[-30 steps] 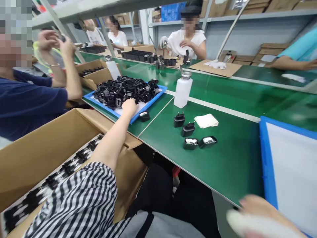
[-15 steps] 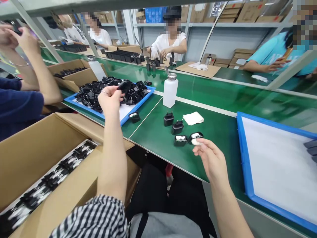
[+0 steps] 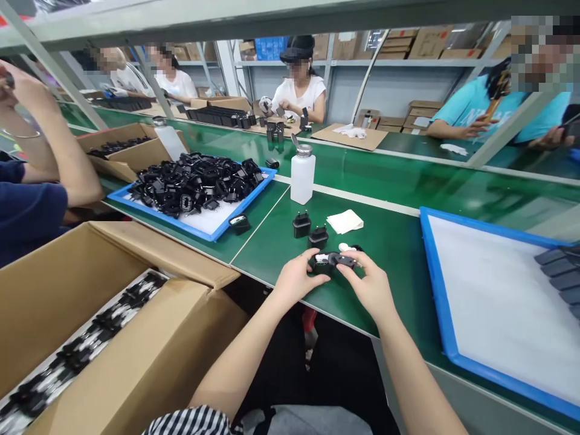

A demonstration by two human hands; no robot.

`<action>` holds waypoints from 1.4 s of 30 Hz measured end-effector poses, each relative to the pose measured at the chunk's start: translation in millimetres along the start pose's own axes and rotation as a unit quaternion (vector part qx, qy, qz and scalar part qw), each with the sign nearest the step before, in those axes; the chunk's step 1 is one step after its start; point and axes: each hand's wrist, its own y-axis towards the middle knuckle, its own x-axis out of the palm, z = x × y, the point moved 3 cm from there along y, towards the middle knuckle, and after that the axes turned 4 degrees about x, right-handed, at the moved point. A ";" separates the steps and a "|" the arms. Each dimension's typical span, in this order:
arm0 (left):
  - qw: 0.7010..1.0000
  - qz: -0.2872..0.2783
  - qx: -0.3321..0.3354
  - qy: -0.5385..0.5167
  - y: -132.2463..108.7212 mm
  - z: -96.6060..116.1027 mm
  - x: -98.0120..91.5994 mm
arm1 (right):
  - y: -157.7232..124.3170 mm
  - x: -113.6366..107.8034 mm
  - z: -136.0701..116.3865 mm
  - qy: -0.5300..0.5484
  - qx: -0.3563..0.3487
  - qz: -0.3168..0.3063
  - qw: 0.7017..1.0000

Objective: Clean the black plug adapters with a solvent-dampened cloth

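L hand & R hand both pinch one black adapter low over the green worktop. Two upright adapters stand just behind, w/ white cloth & bottle nearby. Blue tray at R.

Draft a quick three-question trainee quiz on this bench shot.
1. Multiple choice: what do the left hand and right hand grip between them? A) a folded cloth B) a black adapter C) a cardboard flap
2. True or false: the white bottle lies tipped over.
3. Fill in: the heap of adapters sits in a ___ tray.

Key: 1 B. 2 False, it stands upright on the green table. 3 blue.
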 end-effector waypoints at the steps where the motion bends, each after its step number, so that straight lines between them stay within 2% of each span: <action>1: 1.000 -0.017 -0.010 -0.014 1.8 -2.6 1.9 | -0.3 0.5 -0.7 -0.037 -0.020 0.006 0.999; 4: 0.998 -0.037 -0.007 -0.059 1.8 -6.3 5.5 | -1.4 4.7 -3.6 -0.108 -0.069 -0.006 0.992; 7: 0.995 -0.058 0.004 -0.080 -2.2 -6.9 5.1 | -1.5 10.1 -4.4 -0.161 -0.088 -0.026 0.983; 14: 0.996 -0.059 0.016 -0.070 -3.7 -6.5 2.3 | 2.2 10.5 -4.8 -0.217 -0.064 -0.051 0.973; 19: 0.996 -0.062 0.053 -0.037 -4.2 -4.4 1.2 | 6.1 8.3 -10.3 -0.241 -0.022 -0.128 0.962; 22: 0.991 -0.100 0.088 0.003 -7.8 2.1 -5.5 | 8.9 7.4 -17.4 -0.288 -0.026 -0.166 0.943; 25: 0.979 -0.131 0.149 0.050 -10.7 14.8 -15.8 | 12.3 7.8 -26.8 -0.367 -0.066 -0.197 0.907; 27: 0.966 -0.153 0.171 0.121 -8.6 23.5 -21.1 | 15.1 9.1 -31.3 -0.415 -0.070 -0.224 0.879; 30: 0.940 -0.204 0.158 0.224 3.3 33.4 -26.1 | 19.2 11.8 -36.3 -0.481 -0.050 -0.248 0.840; 32: 0.927 -0.241 0.147 0.247 13.6 40.8 -28.4 | 20.3 14.1 -39.9 -0.508 -0.044 -0.252 0.822; 35: 0.907 -0.306 0.112 0.266 24.4 53.0 -28.5 | 19.9 17.7 -44.8 -0.523 -0.035 -0.262 0.810; 38: 0.894 -0.332 0.077 0.292 29.9 63.0 -26.8 | 21.1 19.0 -45.0 -0.532 0.006 -0.275 0.801; 42: 0.864 -0.399 0.151 0.269 35.1 66.6 -23.1 | 24.2 18.6 -39.1 -0.509 0.027 -0.310 0.802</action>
